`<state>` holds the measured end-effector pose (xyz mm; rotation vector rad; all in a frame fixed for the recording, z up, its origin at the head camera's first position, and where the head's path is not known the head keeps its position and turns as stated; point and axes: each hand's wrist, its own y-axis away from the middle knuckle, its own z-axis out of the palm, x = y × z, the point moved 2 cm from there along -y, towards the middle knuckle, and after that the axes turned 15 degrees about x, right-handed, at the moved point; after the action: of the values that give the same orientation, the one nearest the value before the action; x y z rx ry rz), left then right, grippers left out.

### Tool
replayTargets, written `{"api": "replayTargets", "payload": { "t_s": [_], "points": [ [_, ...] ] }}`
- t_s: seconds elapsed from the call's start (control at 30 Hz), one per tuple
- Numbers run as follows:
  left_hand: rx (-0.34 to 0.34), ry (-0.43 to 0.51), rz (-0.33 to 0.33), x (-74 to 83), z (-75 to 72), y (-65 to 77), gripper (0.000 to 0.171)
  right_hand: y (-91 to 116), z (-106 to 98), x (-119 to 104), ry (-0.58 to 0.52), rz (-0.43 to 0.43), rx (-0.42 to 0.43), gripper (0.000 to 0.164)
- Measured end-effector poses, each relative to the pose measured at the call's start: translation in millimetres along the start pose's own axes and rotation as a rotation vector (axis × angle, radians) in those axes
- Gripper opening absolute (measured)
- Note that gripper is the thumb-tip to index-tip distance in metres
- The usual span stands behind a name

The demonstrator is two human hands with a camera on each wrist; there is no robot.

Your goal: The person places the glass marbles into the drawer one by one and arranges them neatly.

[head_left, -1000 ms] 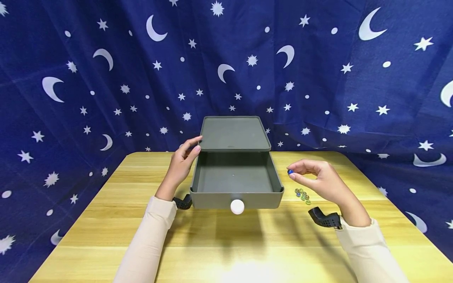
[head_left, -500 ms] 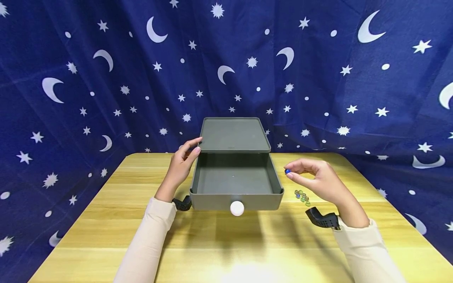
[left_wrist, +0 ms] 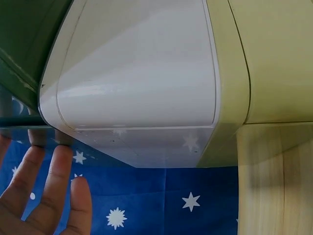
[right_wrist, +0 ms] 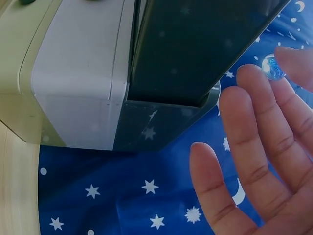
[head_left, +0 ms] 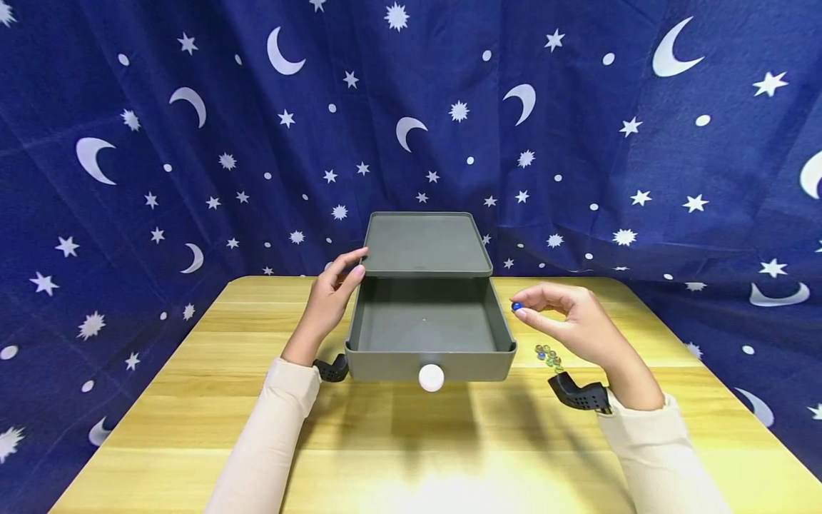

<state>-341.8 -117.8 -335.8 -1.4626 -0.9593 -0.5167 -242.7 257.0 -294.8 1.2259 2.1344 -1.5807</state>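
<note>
Between thumb and fingertips, my right hand (head_left: 565, 321) pinches a blue glass marble (head_left: 516, 306), held in the air just right of the pulled-out grey-green drawer (head_left: 424, 364). The right wrist view shows the same marble (right_wrist: 272, 67) with pale swirls, and the other fingers spread. My left hand (head_left: 329, 296) touches the left side of the cabinet top (head_left: 427, 244) with extended fingers (left_wrist: 55, 178). A round white knob (head_left: 431, 378) sits on the drawer front. On the table, right of the drawer, lies a small group of marbles (head_left: 549, 355), mostly greenish and amber, one blue.
Below the top drawer, the cabinet has a white drawer section (left_wrist: 139, 73) and a yellow one (left_wrist: 279, 63). It stands on a wooden table (head_left: 270, 428). Behind hangs a dark blue curtain (head_left: 385, 71) with moons and stars.
My right hand has moved a little left with the blue marble, closer to the drawer's right side. The left hand has stayed at the cabinet.
</note>
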Motion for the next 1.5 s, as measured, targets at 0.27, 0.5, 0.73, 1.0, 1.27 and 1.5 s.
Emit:
{"api": "replayTargets", "payload": {
  "t_s": [0.27, 0.5, 0.73, 1.0, 1.27, 1.5],
  "points": [
    [0.0, 0.001, 0.001, 0.2, -0.7, -0.3, 0.04, -6.0, 4.3, -5.5, -0.021, -0.018, -0.014, 0.02],
    [0.003, -0.002, -0.003, -0.7, -1.5, -0.6, 0.04, -14.1, 9.5, -12.1, -0.028, -0.055, -0.039, 0.018],
    [0.007, 0.022, 0.003, -3.0, -0.9, -1.3, 0.04, -22.5, 12.6, -15.9, -0.044, -0.085, -0.052, 0.02],
    [0.009, 0.031, 0.018, -5.4, -0.3, -3.0, 0.04, -32.6, 17.4, -23.0, -0.031, -0.124, -0.089, 0.016],
    [0.009, 0.029, 0.008, -4.3, -0.1, -2.6, 0.04, -43.0, 24.8, -33.8, -0.014, -0.143, -0.149, 0.017],
    [0.006, 0.031, 0.012, -3.6, 1.1, -2.6, 0.04, -49.1, 33.2, -35.2, -0.017, -0.126, -0.218, 0.013]
  ]
}}
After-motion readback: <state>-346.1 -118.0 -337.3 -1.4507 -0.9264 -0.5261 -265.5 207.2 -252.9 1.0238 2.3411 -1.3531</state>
